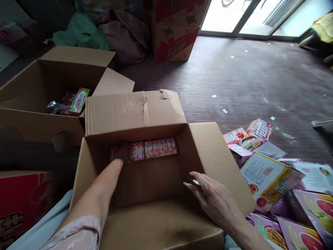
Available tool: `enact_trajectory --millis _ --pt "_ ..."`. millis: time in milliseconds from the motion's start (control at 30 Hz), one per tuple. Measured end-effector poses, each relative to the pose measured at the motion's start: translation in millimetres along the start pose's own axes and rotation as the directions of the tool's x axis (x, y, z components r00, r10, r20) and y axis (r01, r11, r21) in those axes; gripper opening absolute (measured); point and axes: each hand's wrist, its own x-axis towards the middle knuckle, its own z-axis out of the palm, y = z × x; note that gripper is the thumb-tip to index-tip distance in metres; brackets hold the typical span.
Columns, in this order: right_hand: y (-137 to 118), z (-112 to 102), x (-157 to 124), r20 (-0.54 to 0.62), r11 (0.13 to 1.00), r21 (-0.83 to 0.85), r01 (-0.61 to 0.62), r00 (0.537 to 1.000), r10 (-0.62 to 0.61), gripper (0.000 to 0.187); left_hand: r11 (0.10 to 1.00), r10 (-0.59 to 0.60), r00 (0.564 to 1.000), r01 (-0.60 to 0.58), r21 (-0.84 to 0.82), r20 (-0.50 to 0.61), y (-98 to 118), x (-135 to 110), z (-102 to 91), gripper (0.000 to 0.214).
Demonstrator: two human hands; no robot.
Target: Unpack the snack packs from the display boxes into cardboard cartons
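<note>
An open cardboard box [166, 111] stands in front of me, flaps up. A row of pink snack packs [156, 148] lies along its far bottom edge. My left hand [121, 152] reaches deep inside and rests on the left end of that row, in shadow, fingers curled over a pack. My right hand [208, 194] hovers over the box's right side near the right flap [221, 163], fingers stretched out and holding nothing.
A second open carton [52, 86] with a few packets sits at the back left. A pile of pink and white fruit-print boxes [281, 180] lies on the floor at right. A red printed carton [174, 38] and bags stand behind. Bright glass doors [247, 17] are at the far right.
</note>
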Motion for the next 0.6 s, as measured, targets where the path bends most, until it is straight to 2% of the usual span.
enact_trajectory --millis 100,233,333,400,467,533,600 --pt "-0.8 1.5 3.9 -0.005 1.000 -0.005 0.010 1.000 -0.010 0.027 0.997 0.053 0.998 -0.051 0.060 -0.033 -5.4 -2.6 6.6 0.099" --pt "-5.2 4.9 5.0 -0.018 1.000 -0.018 0.023 1.000 -0.023 0.025 0.994 0.058 0.997 -0.052 0.101 -0.058 -0.4 -21.2 14.6 0.093" --pt "-7.1 5.5 3.7 -0.040 0.999 -0.045 0.026 0.999 -0.028 0.024 0.992 0.064 0.996 -0.057 0.114 -0.058 11.1 -48.9 28.5 0.077" --pt "-8.6 5.2 2.8 -0.040 0.998 -0.063 0.027 0.999 -0.029 0.023 0.988 0.114 0.993 -0.109 0.111 -0.039 16.4 -74.1 40.8 0.057" --pt "-10.2 4.9 2.0 -0.025 0.997 -0.072 0.029 0.999 -0.031 0.023 0.978 0.188 0.982 -0.186 0.100 -0.009 14.8 -100.2 53.1 0.049" --pt "-11.5 5.1 1.5 -0.003 0.997 -0.069 0.027 1.000 -0.027 0.023 0.983 0.158 0.987 -0.156 0.097 -0.006 5.1 -122.0 63.0 0.063" --pt "-12.3 5.4 1.7 0.008 0.999 -0.053 0.008 1.000 -0.007 0.024 0.995 0.030 0.999 -0.028 0.099 -0.018 -9.0 -136.0 68.8 0.084"
